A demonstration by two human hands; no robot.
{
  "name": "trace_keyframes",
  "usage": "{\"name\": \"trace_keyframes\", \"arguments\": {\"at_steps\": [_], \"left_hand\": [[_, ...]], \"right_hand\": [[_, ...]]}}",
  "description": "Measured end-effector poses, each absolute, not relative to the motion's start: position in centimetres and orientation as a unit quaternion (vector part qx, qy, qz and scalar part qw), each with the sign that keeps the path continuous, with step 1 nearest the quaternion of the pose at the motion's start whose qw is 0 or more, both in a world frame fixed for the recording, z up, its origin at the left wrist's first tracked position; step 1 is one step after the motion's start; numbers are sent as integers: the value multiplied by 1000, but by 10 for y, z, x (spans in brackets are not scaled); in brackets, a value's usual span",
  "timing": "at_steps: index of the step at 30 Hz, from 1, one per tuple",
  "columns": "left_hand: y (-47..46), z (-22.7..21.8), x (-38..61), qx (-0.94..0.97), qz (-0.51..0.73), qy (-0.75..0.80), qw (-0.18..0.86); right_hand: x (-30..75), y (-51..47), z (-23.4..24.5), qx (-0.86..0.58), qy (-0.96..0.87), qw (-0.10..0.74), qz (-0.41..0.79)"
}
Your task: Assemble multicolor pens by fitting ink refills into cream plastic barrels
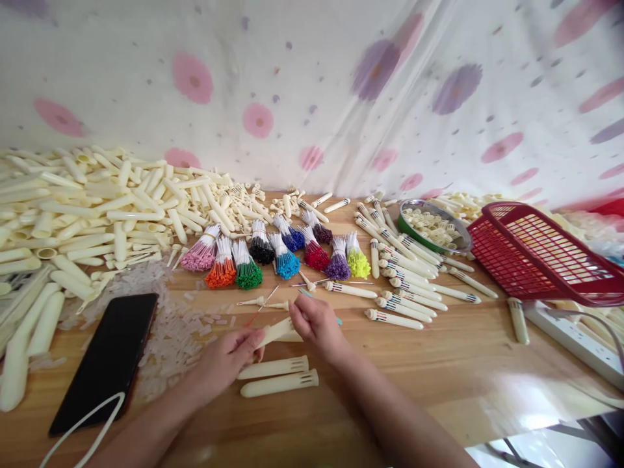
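My left hand [229,354] is closed on a cream pen barrel [273,331] that points right. My right hand [314,322] is pinched at the barrel's tip, holding a thin refill with a teal end [308,294]. Two more cream barrels [277,376] lie on the wooden table just below my hands. Small cream tips and loose thin refills [260,304] lie just beyond my fingers. Bundles of coloured refills [283,253] stand in a row further back.
A big heap of cream barrels [82,208] fills the left. A black phone [104,361] with a white cable lies at the left front. Finished pens [409,286], a green bowl [433,224], a red basket [536,253] and a power strip [570,331] sit right.
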State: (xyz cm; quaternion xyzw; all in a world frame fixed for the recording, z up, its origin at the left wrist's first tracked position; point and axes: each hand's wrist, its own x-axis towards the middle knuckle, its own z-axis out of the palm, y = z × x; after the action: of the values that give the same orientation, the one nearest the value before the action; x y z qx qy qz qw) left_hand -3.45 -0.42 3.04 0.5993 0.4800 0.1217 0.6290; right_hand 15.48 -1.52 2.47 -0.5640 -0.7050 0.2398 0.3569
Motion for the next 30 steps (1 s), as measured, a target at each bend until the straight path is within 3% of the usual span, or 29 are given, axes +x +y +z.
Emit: {"name": "trace_keyframes", "arguments": {"at_steps": [3,5,8,12,14,16,20,22,24,27,30], "left_hand": [[-8,24,-34,733,213,506,402],[-9,24,-34,766,229,496,340],[-5,30,-35,733,235,484,418],[2,37,-40,585,109,449,667],[3,36,-41,575,72,448,681],[2,30,-42,655,124,467,581],[-4,16,-39,816,260,441,268],[-5,14,-37,835,287,421,207],[-3,17,-36,814,297,432,251],[3,27,-36,712,216,467,478],[7,32,-37,586,117,468,651]], "right_hand": [[151,-10,21,-629,-631,302,339],[152,-9,19,-632,-610,281,387],[156,-13,19,-609,-631,341,339],[158,-21,23,-464,-765,409,183],[154,-21,22,-452,-778,407,155],[149,-18,19,-524,-731,398,180],[143,-8,12,-627,-615,349,327],[145,-7,10,-621,-608,334,364],[148,-9,12,-616,-617,363,329],[153,-16,17,-537,-701,430,186],[152,-19,21,-459,-771,431,96]]}}
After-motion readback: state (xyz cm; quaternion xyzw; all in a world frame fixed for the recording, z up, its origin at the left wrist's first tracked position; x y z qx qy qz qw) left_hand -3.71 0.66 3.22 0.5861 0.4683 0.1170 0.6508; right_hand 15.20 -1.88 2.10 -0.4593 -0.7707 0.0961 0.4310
